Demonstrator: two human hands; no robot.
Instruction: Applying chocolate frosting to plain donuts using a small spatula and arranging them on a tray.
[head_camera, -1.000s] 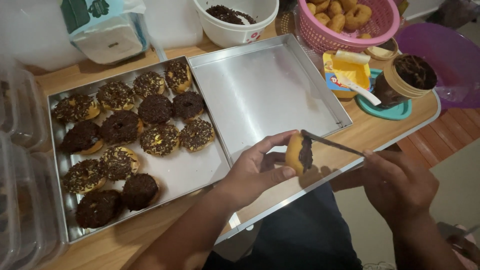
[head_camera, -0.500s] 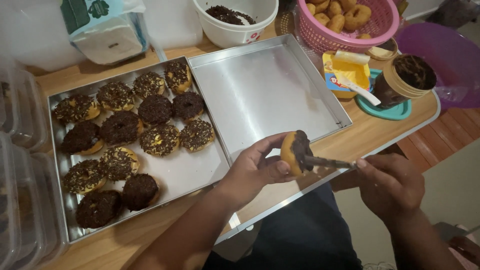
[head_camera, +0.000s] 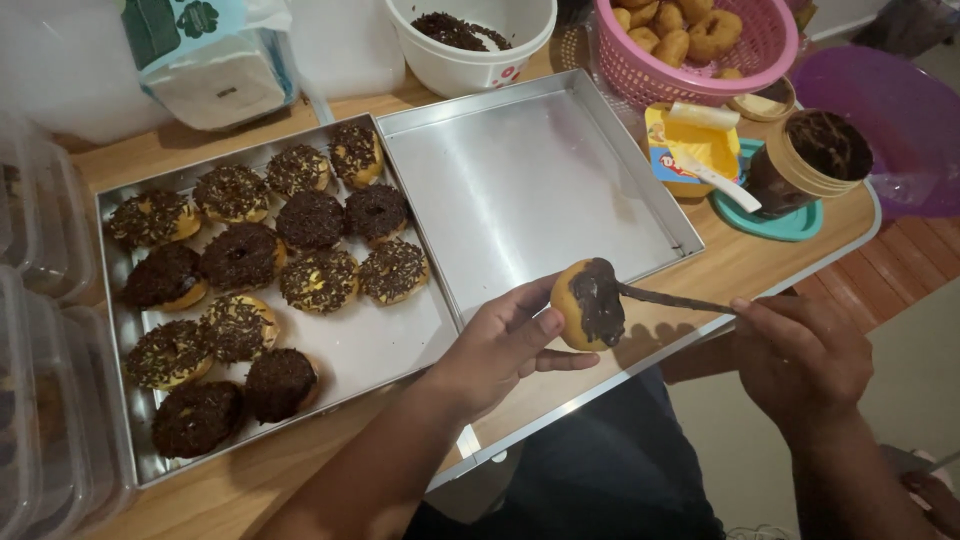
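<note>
Left hand (head_camera: 500, 345) is gripping a doughnut (head_camera: 588, 303) by thumb and fingers, holding it above the near edge of the empty tray (head_camera: 520, 180). Right hand (head_camera: 800, 355) is closed on a knife (head_camera: 680, 298), its tip lying on the doughnut's chocolate-coated top. Left tray (head_camera: 370, 345) is holding finished doughnuts; chocolate jar (head_camera: 808, 160) is sitting far right.
</note>
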